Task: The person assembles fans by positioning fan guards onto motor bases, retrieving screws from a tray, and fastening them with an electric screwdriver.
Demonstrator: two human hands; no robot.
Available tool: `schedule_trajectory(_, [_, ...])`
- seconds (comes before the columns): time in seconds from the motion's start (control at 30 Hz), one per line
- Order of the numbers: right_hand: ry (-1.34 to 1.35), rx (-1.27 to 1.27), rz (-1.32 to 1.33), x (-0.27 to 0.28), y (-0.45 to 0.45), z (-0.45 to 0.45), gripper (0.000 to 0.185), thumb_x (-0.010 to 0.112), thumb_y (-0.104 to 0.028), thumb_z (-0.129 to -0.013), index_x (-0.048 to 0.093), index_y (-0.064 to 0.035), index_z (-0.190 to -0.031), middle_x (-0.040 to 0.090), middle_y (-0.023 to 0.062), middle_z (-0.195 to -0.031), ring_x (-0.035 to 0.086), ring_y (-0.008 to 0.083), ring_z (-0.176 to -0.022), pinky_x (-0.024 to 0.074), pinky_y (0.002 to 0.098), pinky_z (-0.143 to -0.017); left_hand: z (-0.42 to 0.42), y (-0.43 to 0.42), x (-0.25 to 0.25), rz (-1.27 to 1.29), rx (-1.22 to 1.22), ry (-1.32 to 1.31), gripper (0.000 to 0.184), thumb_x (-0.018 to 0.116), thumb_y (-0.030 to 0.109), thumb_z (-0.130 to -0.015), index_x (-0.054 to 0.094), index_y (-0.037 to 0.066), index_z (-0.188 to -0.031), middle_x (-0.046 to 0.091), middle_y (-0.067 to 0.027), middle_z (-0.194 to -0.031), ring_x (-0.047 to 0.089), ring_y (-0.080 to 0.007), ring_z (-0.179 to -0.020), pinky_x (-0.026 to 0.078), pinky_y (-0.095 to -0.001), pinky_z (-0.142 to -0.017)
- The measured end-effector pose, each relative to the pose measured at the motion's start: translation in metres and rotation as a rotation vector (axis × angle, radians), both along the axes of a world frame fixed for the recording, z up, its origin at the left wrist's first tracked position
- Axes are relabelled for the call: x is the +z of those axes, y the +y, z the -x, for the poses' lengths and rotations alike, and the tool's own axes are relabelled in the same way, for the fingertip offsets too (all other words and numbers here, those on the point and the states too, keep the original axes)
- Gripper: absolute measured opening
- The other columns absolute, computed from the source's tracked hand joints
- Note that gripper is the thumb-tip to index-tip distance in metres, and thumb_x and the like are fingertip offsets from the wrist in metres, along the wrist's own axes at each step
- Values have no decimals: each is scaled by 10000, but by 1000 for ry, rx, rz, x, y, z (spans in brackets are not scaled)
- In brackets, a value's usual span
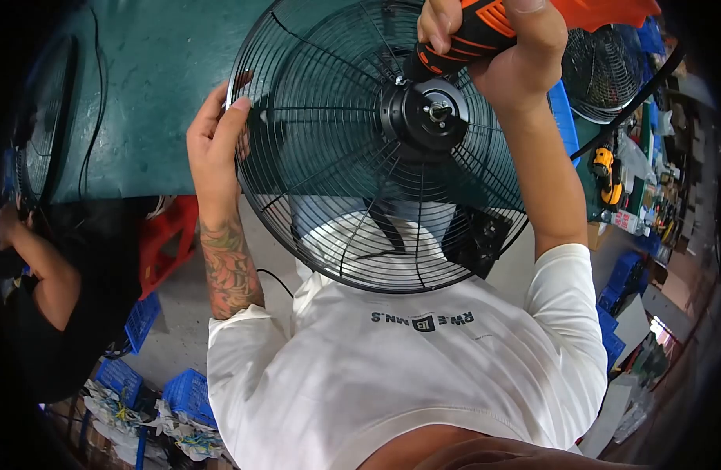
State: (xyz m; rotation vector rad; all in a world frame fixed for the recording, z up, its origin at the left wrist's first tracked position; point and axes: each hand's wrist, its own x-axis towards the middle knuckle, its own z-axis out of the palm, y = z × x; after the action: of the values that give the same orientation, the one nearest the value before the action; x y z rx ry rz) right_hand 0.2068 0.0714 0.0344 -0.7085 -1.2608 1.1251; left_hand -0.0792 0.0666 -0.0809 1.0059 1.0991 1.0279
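Note:
A round black wire fan grille stands in front of my chest at the edge of the green table, with a black motor hub at its centre. My left hand grips the grille's left rim, thumb on the near side and fingers round the edge. My right hand is closed on an orange and black power screwdriver. The tool's dark nose points down and left, at a small shiny screw on the upper left of the hub. Whether its tip touches the screw cannot be made out.
The green table extends beyond the grille. A black cable lies on it. Another person's arm is at far left, beside another fan. A red stool and blue baskets stand below. A yellow drill lies at right.

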Motion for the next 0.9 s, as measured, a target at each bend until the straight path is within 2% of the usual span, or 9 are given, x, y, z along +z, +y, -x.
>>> schedule_trajectory(0.3, [29,27,104,5,-6,3,603,808,-438,-821,554,33,-1100,608,80,-743,591,141,-604,493,258,-552,-6,3,2,38,20,-24,352,604,153,-1006,655,-13,-1312,484,93,-683,376,7,-547,268,-200,-491])
schedule_trajectory(0.63, [93,109,127,-6,-3,-6,666,832,-462,-802,540,49,-1114,604,87,-742,585,146,-608,498,269,-562,-11,-3,6,37,66,-49,330,595,141,-1009,651,-33,-1285,498,91,-706,381,12,-554,261,-194,-491])
schedule_trajectory(0.9, [74,83,170,-1,-2,-8,717,826,-534,-803,537,43,-1115,602,98,-733,590,160,-610,504,286,-562,-7,1,4,19,5,-40,355,588,132,-1010,627,-38,-1319,476,91,-698,368,9,-548,268,-198,-488])
